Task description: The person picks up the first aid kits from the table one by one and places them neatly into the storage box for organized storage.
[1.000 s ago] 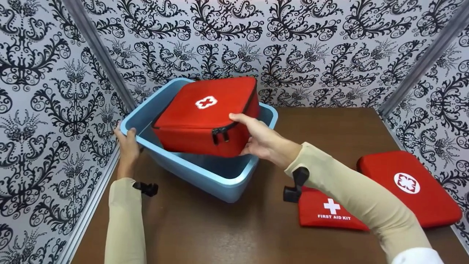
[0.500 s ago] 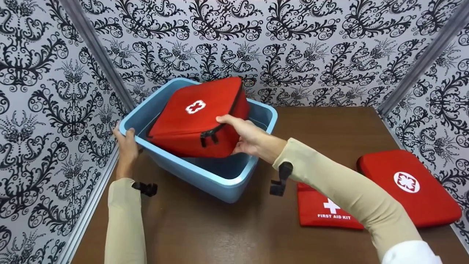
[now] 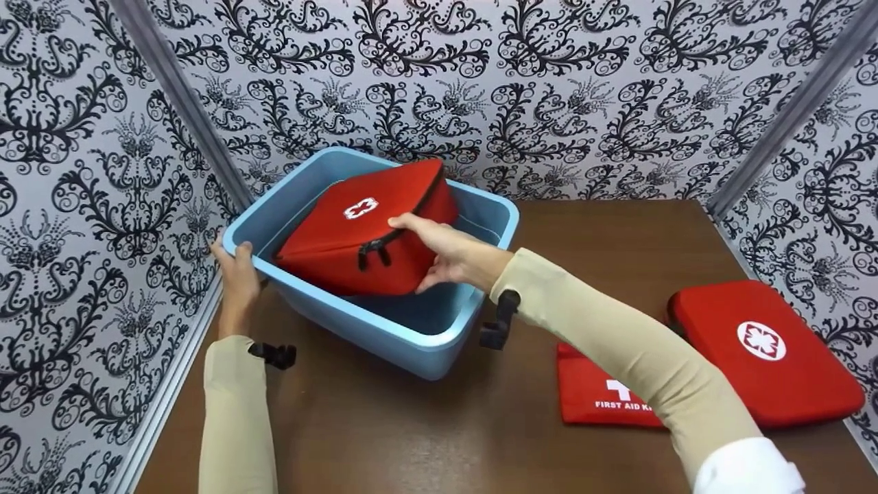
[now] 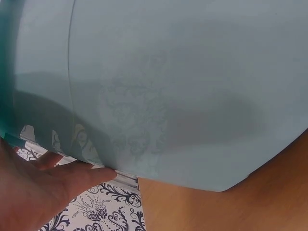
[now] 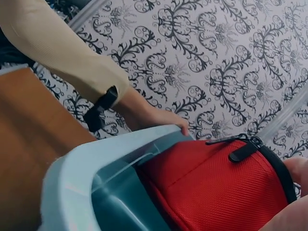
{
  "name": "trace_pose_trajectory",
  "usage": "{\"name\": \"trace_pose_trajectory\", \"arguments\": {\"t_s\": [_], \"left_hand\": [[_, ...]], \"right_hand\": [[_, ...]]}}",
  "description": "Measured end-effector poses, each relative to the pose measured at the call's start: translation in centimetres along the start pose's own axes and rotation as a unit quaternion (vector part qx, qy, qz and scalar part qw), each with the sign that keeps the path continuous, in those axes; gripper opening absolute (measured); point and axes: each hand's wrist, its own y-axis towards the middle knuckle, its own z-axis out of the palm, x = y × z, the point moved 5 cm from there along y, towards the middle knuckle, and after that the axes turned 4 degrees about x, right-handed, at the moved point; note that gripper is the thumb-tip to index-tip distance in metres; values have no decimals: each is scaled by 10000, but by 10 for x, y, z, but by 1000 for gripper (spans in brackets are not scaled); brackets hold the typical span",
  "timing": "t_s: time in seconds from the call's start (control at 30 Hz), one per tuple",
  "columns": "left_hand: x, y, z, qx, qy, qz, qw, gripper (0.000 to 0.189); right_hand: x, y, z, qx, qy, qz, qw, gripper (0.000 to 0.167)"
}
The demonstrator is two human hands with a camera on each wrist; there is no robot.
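1. The right hand (image 3: 449, 255) pinches the red, box-shaped fabric bag (image 3: 336, 237), thumb on top; a firm hold should control its tilt.
2. The bag slants inside the pale-blue plastic tub (image 3: 384, 343) near the left edge of the brown wooden table (image 3: 391, 432); guide it slowly.
3. The left hand (image 3: 237, 278), curled over the tub's left corner, should brace it.

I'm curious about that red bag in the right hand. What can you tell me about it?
The red bag is a boxy case in what looks like textured fabric, with a white emblem on top, a black zip and black pulls. It looks closed. It is tilted, partly inside the blue tub, its left side dipping lower. The right hand grips its near right corner, thumb on top. Whether it touches the tub's bottom cannot be seen.
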Motion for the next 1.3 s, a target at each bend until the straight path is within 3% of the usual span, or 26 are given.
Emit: {"name": "trace_pose_trajectory", "arguments": {"t_s": [0.13,0.43,1.3], "left_hand": [[0,0,0,-17,88,19,10000,60],[-1,-3,0,163,385,-336,9986,63],[2,-2,-2,135,434,-193,9988,63]], "right_hand": [[5,8,4,49,-304,29,9995,61],[7,19,16,66,-887,-22,9960,68],[-2,30,20,-219,-1307,309,9907,72]]}}
